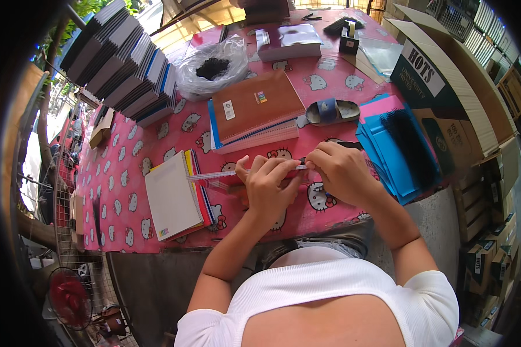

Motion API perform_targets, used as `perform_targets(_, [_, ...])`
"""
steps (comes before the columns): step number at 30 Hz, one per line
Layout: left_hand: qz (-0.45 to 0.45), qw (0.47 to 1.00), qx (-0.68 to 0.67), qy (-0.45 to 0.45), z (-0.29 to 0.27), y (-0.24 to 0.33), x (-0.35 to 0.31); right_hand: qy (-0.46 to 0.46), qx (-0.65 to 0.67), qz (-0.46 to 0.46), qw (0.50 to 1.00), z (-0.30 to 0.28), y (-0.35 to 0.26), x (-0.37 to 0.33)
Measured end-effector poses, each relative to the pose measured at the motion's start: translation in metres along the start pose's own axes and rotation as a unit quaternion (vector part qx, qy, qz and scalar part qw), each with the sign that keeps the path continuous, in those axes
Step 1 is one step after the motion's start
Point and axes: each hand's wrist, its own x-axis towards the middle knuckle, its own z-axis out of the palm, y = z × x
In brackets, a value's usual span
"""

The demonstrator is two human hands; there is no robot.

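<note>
My left hand [270,186] grips what looks like a notebook [217,174], stood on edge so its narrow white edge faces up; a reddish side shows beneath. My right hand [342,169] is closed at the right end of that edge, its fingertips pinched around a small dark piece, perhaps the end of a black binding coil. Left of my hands lies a fanned stack of notebooks [171,196] with a cream top sheet and coloured covers. Beyond my hands sits a pile of brown-covered notebooks [255,107], with pink and blue edges below.
Blue covers [382,153] carry a bundle of black coils [408,147] on the right, beside a big open carton [440,87]. A slipper [332,111], a plastic bag [185,78] of black coils and a tape dispenser [348,39] lie farther back. Tall notebook stacks [121,63] stand far left.
</note>
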Motion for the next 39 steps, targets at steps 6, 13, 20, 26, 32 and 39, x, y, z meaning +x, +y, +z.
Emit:
perform_targets(6, [-0.011,1.0,-0.012,-0.008,-0.005,0.002,-0.001,-0.05,0.009,0.013,0.999,-0.002,-0.006,-0.005])
perform_targets(13, [0.02,0.998,-0.055,-0.008,-0.015,0.01,-0.011,-0.091,-0.17,0.155,0.969,0.014,0.176,0.038])
perform_targets(20, [0.024,0.999,0.04,-0.001,-0.016,-0.005,-0.004,-0.108,-0.205,0.318,0.919,0.075,0.24,0.016])
perform_targets(26, [0.024,0.999,-0.002,0.031,-0.012,-0.008,-0.003,0.115,0.446,0.216,0.861,0.034,0.158,-0.013])
perform_targets(32, [0.007,0.999,-0.004,0.037,-0.009,-0.009,0.001,-0.095,0.524,0.104,0.84,0.028,0.158,-0.022])
perform_targets(39, [-0.001,0.999,-0.002,0.032,-0.014,-0.011,-0.004,-0.024,0.422,0.082,0.903,0.017,0.119,0.001])
